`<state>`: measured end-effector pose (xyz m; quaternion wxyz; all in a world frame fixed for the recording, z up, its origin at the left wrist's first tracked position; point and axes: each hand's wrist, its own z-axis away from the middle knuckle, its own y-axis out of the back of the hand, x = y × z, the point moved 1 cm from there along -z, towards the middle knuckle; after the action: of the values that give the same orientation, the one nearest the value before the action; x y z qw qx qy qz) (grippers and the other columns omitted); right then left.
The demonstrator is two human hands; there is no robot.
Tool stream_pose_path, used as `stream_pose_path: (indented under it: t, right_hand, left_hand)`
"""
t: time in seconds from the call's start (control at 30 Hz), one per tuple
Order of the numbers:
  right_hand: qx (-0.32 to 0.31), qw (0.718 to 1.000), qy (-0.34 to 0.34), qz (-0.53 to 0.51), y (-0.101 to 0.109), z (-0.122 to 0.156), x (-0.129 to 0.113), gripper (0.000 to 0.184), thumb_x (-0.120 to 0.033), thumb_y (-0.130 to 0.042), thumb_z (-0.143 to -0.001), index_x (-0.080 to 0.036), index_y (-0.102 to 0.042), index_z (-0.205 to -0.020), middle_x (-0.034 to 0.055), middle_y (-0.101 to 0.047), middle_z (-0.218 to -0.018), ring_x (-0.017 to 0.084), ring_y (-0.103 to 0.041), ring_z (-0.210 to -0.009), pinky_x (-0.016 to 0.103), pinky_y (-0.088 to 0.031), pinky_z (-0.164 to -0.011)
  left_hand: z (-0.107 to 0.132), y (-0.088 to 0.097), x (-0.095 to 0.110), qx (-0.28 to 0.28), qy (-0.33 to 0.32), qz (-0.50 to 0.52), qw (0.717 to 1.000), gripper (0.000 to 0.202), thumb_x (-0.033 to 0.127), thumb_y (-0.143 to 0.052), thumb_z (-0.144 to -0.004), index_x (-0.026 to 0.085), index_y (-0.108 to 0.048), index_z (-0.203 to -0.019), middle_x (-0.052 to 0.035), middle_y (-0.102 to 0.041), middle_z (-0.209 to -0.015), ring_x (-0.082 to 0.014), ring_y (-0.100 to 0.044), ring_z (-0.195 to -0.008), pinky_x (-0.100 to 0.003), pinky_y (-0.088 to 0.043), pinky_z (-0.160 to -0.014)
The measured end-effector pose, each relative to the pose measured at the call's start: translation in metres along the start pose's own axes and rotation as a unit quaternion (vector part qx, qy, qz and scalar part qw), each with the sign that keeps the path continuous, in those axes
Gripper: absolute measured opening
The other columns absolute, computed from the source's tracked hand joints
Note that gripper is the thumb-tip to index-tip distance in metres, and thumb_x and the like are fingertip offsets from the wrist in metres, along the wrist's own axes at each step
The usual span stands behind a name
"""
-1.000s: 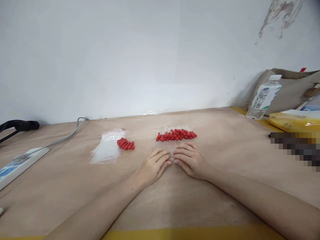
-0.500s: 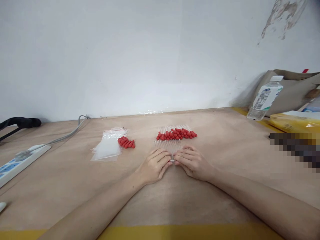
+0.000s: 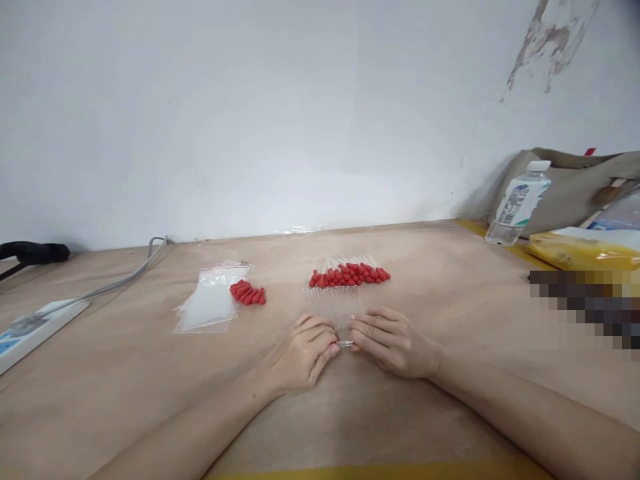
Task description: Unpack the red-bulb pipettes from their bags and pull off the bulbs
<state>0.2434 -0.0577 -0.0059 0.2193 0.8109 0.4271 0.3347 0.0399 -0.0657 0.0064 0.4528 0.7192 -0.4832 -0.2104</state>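
Note:
My left hand (image 3: 307, 350) and my right hand (image 3: 395, 341) face each other low over the table. Both are closed on a short clear glass dropper tube (image 3: 345, 344), one at each end; the fingers cover its ends. Just beyond them lies a row of bare glass tubes (image 3: 334, 301), side by side. Behind that row is a pile of droppers (image 3: 350, 273) with red rubber bulbs turned toward me and clear tubes pointing away. Left of my hands, several loose red rubber bulbs (image 3: 247, 293) lie beside and partly on clear zip bags (image 3: 210, 300).
A white power strip (image 3: 43, 327) with a grey cable (image 3: 125, 280) lies at the left, near a black object (image 3: 37, 253). At the right stand a water bottle (image 3: 517, 203), a beige bag (image 3: 565, 183) and a yellow packet (image 3: 585, 250). A wall (image 3: 250, 120) rises behind the table.
My hands have come slightly toward me with the glass tube, and a little more of it shows between them. The whole view has shifted somewhat.

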Motion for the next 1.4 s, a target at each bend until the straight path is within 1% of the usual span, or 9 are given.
stream_pose_path:
  t: [0.3, 0.47, 0.57, 0.73, 0.93, 1.03, 1.1, 1.23, 1.4]
  right_hand:
    - [0.019, 1.000, -0.001, 0.012, 0.010, 0.005, 0.005, 0.018, -0.013, -0.048, -0.085, -0.017, -0.059, -0.098, 0.0056, -0.065, -0.104, 0.015, -0.055, -0.103, 0.033, -0.043, -0.087]
    - [0.069, 0.981, -0.183, -0.002, 0.010, 0.017, 0.030, 0.017, -0.018, -0.051, -0.083, -0.019, -0.062, -0.096, 0.0050, -0.066, -0.081, 0.015, -0.058, -0.078, 0.030, -0.045, -0.071]
    - [0.039, 0.954, -0.298, 0.003, 0.001, 0.023, 0.042, 0.021, -0.023, -0.046, -0.084, -0.019, -0.064, -0.095, 0.0037, -0.058, -0.067, 0.014, -0.053, -0.063, 0.028, -0.044, -0.060]
    - [-0.002, 0.924, -0.378, -0.055, -0.010, 0.027, 0.046, 0.025, -0.020, -0.041, -0.083, -0.017, -0.061, -0.098, 0.0065, -0.059, -0.077, 0.016, -0.056, -0.067, 0.027, -0.046, -0.059]
    - [-0.021, 0.918, -0.389, -0.082, -0.017, 0.021, 0.042, 0.020, -0.015, -0.041, -0.080, -0.016, -0.058, -0.091, 0.0068, -0.062, -0.083, 0.016, -0.058, -0.068, 0.026, -0.046, -0.058]
    - [-0.016, 0.921, -0.383, -0.068, -0.022, 0.020, 0.041, 0.019, -0.014, -0.041, -0.079, -0.016, -0.058, -0.087, 0.0059, -0.060, -0.078, 0.016, -0.057, -0.066, 0.025, -0.045, -0.056]
    - [-0.009, 0.925, -0.373, -0.069, -0.025, 0.019, 0.041, 0.020, -0.014, -0.042, -0.079, -0.016, -0.059, -0.088, 0.0060, -0.060, -0.077, 0.016, -0.057, -0.067, 0.025, -0.046, -0.057]
    - [-0.013, 0.933, -0.351, -0.082, -0.024, 0.018, 0.038, 0.020, -0.018, -0.042, -0.082, -0.016, -0.060, -0.091, 0.0065, -0.061, -0.079, 0.016, -0.057, -0.071, 0.027, -0.046, -0.062]
    - [-0.058, 0.941, -0.324, -0.076, -0.019, 0.018, 0.034, 0.023, -0.032, -0.050, -0.082, -0.017, -0.061, -0.096, 0.0064, -0.061, -0.080, 0.017, -0.056, -0.072, 0.030, -0.045, -0.065]
  left_hand:
    - [0.006, 0.002, -0.005, 0.003, 0.011, 0.010, 1.000, 0.017, 0.017, -0.038, -0.087, 0.017, -0.055, -0.086, -0.0058, -0.062, -0.084, -0.0179, -0.055, -0.090, -0.032, -0.045, -0.080]
    - [0.009, 0.004, -0.010, 0.073, 0.038, -0.007, 0.997, 0.013, 0.016, -0.043, -0.086, 0.018, -0.056, -0.088, -0.0049, -0.064, -0.089, -0.0164, -0.055, -0.084, -0.031, -0.045, -0.077]
    - [0.006, 0.007, -0.011, 0.114, 0.063, -0.007, 0.991, 0.013, 0.020, -0.045, -0.086, 0.019, -0.058, -0.091, -0.0043, -0.062, -0.084, -0.0141, -0.056, -0.076, -0.027, -0.045, -0.069]
    - [0.004, 0.025, -0.035, 0.183, 0.174, -0.054, 0.966, 0.021, 0.022, -0.042, -0.087, 0.019, -0.058, -0.099, -0.0064, -0.053, -0.092, -0.0166, -0.054, -0.087, -0.030, -0.046, -0.076]
    - [0.004, 0.091, -0.092, 0.220, 0.428, 0.006, 0.876, 0.032, 0.027, -0.043, -0.079, 0.013, -0.057, -0.104, -0.0087, -0.051, -0.097, -0.0159, -0.060, -0.073, -0.029, -0.049, -0.063]
    - [0.006, 0.126, -0.111, 0.185, 0.496, 0.012, 0.848, 0.032, 0.027, -0.048, -0.074, 0.015, -0.057, -0.102, -0.0046, -0.057, -0.083, -0.0180, -0.062, -0.074, -0.024, -0.046, -0.057]
    - [0.009, 0.142, -0.117, 0.210, 0.507, 0.004, 0.836, 0.036, 0.031, -0.053, -0.070, 0.017, -0.056, -0.104, -0.0025, -0.057, -0.080, -0.0165, -0.061, -0.069, -0.023, -0.044, -0.053]
    - [0.016, 0.152, -0.121, 0.208, 0.504, -0.008, 0.838, 0.042, 0.038, -0.061, -0.062, 0.017, -0.055, -0.098, -0.0013, -0.056, -0.077, -0.0133, -0.056, -0.062, -0.021, -0.041, -0.049]
    - [0.027, 0.140, -0.134, 0.106, 0.493, -0.014, 0.863, 0.042, 0.047, -0.061, -0.059, 0.016, -0.056, -0.087, -0.0029, -0.058, -0.072, -0.0146, -0.054, -0.062, -0.022, -0.039, -0.049]
